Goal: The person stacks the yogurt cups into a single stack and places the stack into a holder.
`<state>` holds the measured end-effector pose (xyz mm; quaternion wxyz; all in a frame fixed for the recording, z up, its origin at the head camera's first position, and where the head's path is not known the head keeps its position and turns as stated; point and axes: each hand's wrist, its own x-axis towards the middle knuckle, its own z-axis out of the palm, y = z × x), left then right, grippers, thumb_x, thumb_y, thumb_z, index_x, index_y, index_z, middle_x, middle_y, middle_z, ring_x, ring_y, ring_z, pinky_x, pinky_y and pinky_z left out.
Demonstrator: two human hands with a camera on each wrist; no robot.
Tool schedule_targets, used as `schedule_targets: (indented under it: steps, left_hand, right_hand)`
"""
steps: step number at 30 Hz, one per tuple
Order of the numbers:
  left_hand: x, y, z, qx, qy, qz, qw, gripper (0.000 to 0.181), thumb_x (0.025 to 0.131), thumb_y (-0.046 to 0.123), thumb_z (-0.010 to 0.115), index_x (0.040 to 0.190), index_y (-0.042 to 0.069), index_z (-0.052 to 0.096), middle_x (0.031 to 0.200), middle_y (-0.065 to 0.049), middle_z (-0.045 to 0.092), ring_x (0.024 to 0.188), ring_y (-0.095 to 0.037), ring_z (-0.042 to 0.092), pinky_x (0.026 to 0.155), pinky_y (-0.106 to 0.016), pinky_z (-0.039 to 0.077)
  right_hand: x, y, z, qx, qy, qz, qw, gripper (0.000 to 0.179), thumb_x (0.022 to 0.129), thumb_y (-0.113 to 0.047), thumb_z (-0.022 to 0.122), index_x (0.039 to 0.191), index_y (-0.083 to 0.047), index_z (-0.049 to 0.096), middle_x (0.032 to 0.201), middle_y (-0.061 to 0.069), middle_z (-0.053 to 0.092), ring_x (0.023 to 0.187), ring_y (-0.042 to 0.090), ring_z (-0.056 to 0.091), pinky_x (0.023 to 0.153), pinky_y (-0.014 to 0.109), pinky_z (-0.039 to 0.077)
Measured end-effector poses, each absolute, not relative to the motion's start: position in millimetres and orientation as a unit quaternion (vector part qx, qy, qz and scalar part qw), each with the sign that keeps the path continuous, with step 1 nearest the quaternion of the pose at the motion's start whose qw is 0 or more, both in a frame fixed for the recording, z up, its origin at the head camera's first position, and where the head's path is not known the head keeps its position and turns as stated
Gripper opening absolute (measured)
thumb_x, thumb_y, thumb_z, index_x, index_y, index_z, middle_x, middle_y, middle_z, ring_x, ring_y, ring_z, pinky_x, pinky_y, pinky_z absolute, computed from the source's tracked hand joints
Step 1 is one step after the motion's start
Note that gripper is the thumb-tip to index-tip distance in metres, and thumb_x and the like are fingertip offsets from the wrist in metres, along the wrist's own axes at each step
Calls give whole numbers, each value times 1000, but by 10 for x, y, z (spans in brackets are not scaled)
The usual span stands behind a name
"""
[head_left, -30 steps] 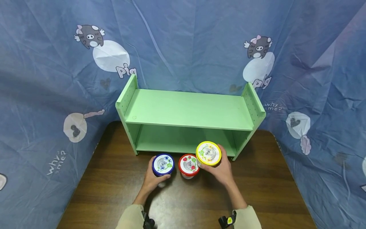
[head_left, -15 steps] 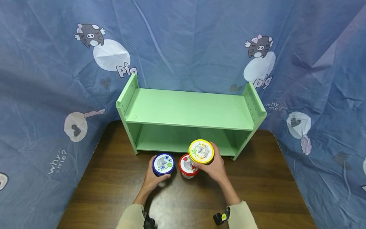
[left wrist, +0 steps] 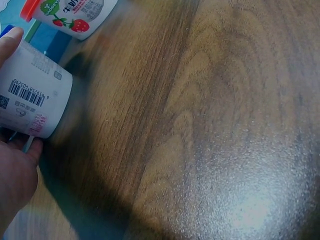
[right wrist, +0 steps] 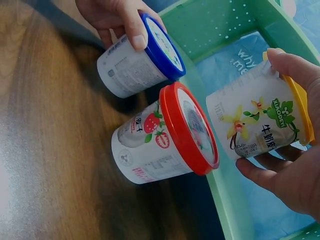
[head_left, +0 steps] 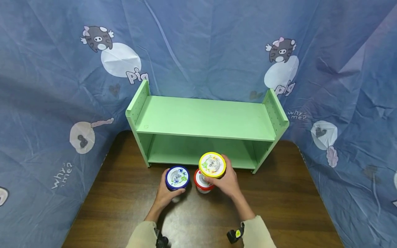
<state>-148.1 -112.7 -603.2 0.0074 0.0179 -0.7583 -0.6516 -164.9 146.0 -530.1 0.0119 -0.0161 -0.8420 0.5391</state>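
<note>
My left hand [head_left: 165, 193] grips a white tub with a blue lid [head_left: 177, 178] at the table, thumb on its near side. Just right of it stands a red-lidded tub [right wrist: 155, 135] with strawberries printed on its wall. My right hand [head_left: 227, 179] holds a yellow-lidded tub [head_left: 212, 165] up off the table, fingers and thumb round its sides. In the head view this tub overlaps the red lid from above and behind. The right wrist view shows its flower print [right wrist: 255, 112] and a gap between it and the red lid.
A green two-tier shelf [head_left: 204, 119] stands behind the tubs, its lower front edge close to them. The brown wooden table [head_left: 285, 199] spreads out around it. Blue printed cloth [head_left: 198, 44] hangs at the back and both sides.
My right hand has carried the yellow-lidded tub to the left, from beside the red-lidded tub to partly over it in the head view. My left hand and the blue-lidded tub stay put.
</note>
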Motion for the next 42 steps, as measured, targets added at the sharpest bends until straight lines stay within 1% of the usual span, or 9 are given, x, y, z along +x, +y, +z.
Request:
schedule_targets:
  steps: [5,10,16,18,23,28,33,38,42]
  left_hand:
    - [-1478,-1119,-6016,21,-759,-651,7,107,65,1,90,154,0,29,146,-25,50,130,-31,49,111,-41,36]
    - [-1479,-1113,-6016,22,-754,-657,8,106,65,0,90,153,2,30,147,-25,49,131,-32,49,113,-42,35]
    - [-1486,-1111,-6035,24,-752,-659,8,106,65,0,90,153,4,31,148,-23,48,132,-29,47,110,-30,35]
    - [-1488,-1113,-6042,22,-751,-660,9,106,65,0,90,153,3,30,148,-23,48,132,-29,47,110,-29,35]
    - [-1477,-1117,-6036,21,-753,-658,10,107,65,1,90,153,3,30,148,-24,48,132,-30,47,112,-36,34]
    - [-1463,-1118,-6010,23,-753,-658,8,107,65,0,90,153,0,29,147,-24,48,132,-31,48,113,-40,33]
    - [-1473,-1118,-6020,25,-754,-656,6,107,65,0,90,154,1,29,147,-25,48,132,-32,47,114,-46,33]
    - [-1534,-1121,-6191,24,-753,-658,12,109,65,0,90,154,5,27,149,-25,47,134,-34,46,115,-51,32]
    - [-1590,-1138,-6372,33,-751,-659,11,112,64,0,91,155,8,27,151,-22,45,136,-33,44,117,-51,29]
  right_hand:
    - [-1661,1428,-5333,-12,-843,537,15,109,64,-30,94,153,-16,33,136,14,59,125,33,55,107,57,42]
    - [-1681,1405,-5374,-10,-847,532,17,109,64,-31,94,153,-15,33,137,14,59,125,33,55,106,57,43]
    - [-1685,1394,-5411,-7,-846,532,19,108,63,-31,94,152,-14,34,136,16,60,125,35,56,106,59,43]
    - [-1683,1387,-5422,-6,-847,531,19,108,64,-31,94,152,-12,34,136,17,59,125,35,55,107,59,43]
    - [-1681,1364,-5454,-5,-849,527,21,108,64,-30,94,152,-10,35,136,18,60,125,35,56,107,57,43]
    - [-1681,1352,-5466,-5,-849,527,21,107,64,-29,94,152,-9,35,136,18,59,124,34,57,107,56,44]
    - [-1686,1354,-5481,-2,-850,527,22,107,65,-29,93,152,-9,35,136,17,60,124,33,57,106,56,44]
    - [-1689,1357,-5499,1,-845,534,19,107,65,-28,93,152,-12,34,138,16,58,125,33,56,107,56,44]
    - [-1686,1358,-5530,0,-838,546,13,108,66,-26,93,153,-12,33,139,16,57,126,33,55,109,56,42]
